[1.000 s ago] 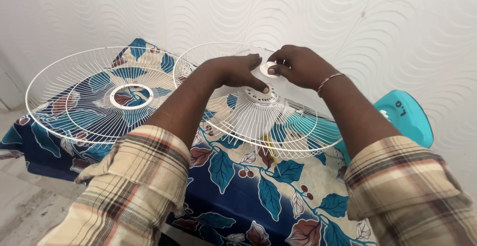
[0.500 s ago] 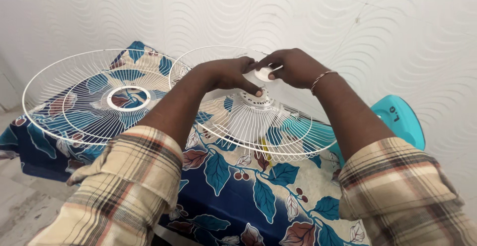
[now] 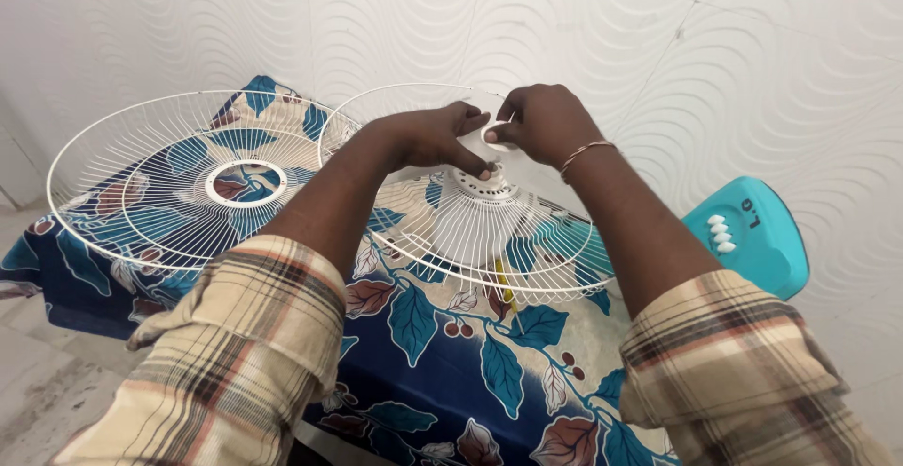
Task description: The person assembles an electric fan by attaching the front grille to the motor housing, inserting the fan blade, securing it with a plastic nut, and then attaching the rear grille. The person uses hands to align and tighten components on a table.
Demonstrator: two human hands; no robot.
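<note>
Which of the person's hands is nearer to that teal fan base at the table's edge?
Right. The right hand is over the wire guard's hub, on the teal fan base side; the left hand lies farther away.

Both hands meet over the middle of a white wire fan guard (image 3: 470,231) that lies dome-up on a surface covered by a blue leaf-patterned cloth (image 3: 442,353). The left hand (image 3: 428,137) presses a fingertip on the guard's plastic hub (image 3: 482,182), while the right hand (image 3: 538,123) pinches what looks like a small white round cap (image 3: 493,135) just above it. A second wire guard (image 3: 198,179) lies to the left, and a turquoise fan base (image 3: 752,236) sits at the right edge.
</note>
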